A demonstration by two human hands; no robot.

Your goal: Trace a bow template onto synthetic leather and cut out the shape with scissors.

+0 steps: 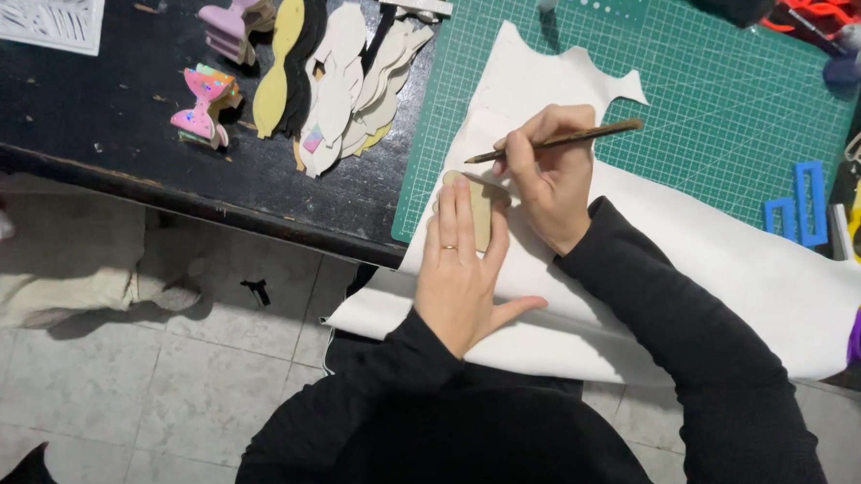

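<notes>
Template (478,207) pinned by left hand (460,272), right hand (550,175) pencilling.

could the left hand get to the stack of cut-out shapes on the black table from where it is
Probably yes. The left hand lies flat on the tan template, and the cut-out shapes sit up and to its left with only bare black table between. It would have to let go of the template first.

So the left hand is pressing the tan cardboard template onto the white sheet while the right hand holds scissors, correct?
Not scissors: in the head view the right hand holds a brown pencil. The left hand does press the tan cardboard template onto the white sheet.
</notes>
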